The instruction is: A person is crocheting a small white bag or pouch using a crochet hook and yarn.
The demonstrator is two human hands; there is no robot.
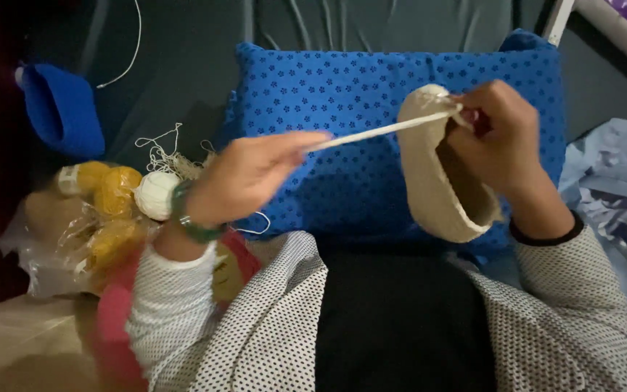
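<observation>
Your right hand point(498, 134) pinches the rim of the beige crocheted pouch point(440, 181) above the blue pillow point(357, 109), steadying it; your left hand point(252, 174) grips the taut strand point(382, 131), pulling it sideways to tighten.

Beige crocheted bowl-shaped piece point(437, 181), strand point(379, 132) taut
</observation>
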